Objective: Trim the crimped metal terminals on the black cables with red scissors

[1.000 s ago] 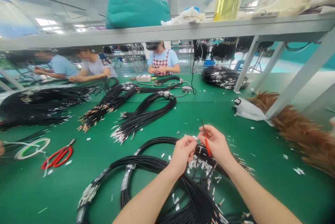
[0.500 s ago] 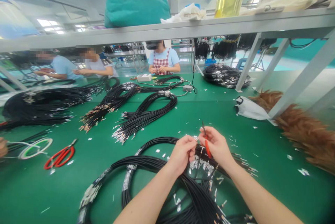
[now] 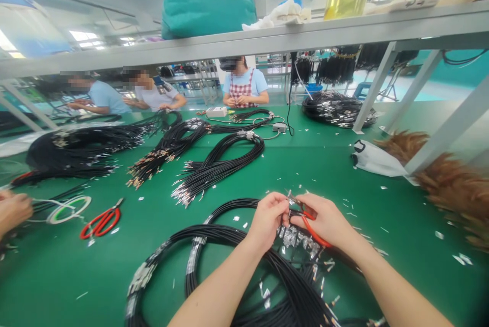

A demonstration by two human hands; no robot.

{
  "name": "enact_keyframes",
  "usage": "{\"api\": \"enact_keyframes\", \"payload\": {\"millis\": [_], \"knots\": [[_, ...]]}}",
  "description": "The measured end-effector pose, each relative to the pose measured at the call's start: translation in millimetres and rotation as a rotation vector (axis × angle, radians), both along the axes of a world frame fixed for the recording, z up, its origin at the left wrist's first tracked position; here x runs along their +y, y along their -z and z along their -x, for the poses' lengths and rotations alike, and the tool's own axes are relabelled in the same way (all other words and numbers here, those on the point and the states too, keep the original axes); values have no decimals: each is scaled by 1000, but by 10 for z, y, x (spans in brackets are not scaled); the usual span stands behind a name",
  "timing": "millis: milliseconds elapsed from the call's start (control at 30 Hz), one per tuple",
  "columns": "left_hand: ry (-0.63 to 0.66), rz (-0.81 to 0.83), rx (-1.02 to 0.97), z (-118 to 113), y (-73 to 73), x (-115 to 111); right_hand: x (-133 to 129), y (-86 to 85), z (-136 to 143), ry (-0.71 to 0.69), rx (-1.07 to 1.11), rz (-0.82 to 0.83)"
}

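My right hand holds red-handled scissors, their blades parted and pointing left toward my other hand. The fingers of my left hand are pinched together near the blade tips, around something too small to make out, perhaps a cable end. Beneath both hands lie coiled black cables with silvery labels wrapped round them. Small clear and silvery scraps are heaped just below my fingers, partly hidden by the hands.
Second red scissors lie at left, beside a white and green ring and a co-worker's hand. More cable bundles lie behind. A metal shelf spans above; people sit beyond. Brown feathery material is at right.
The scissors in my right hand have turned from upright to slanting left, with their blades opened. The view has shifted slightly left, and the co-worker's hand shows more at the left edge.
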State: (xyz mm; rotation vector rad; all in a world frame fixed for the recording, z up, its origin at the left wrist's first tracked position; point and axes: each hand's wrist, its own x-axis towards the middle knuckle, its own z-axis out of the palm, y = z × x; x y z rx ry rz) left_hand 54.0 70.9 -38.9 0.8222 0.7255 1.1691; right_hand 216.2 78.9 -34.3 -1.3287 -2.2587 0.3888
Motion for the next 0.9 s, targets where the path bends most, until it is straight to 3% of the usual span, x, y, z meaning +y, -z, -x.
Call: {"api": "enact_keyframes", "payload": {"millis": [233, 467, 600, 700, 767, 900], "knots": [[9, 1, 10, -17, -24, -32, -32, -18, 0, -16, -8, -19], [-33, -48, -11, 40, -87, -26, 115, 50, -107, 4, 109, -5], [-37, -71, 49, 11, -71, -59, 51, -16, -34, 132, 511, 110], [-37, -71, 85, -59, -17, -101, -78, -77, 115, 61, 877, 174], [-35, -74, 109, -96, 14, -126, -147, -87, 200, 5, 957, 180], [-26, -81, 156, -125, 28, -162, -194, -64, 244, 36, 977, 79]]}}
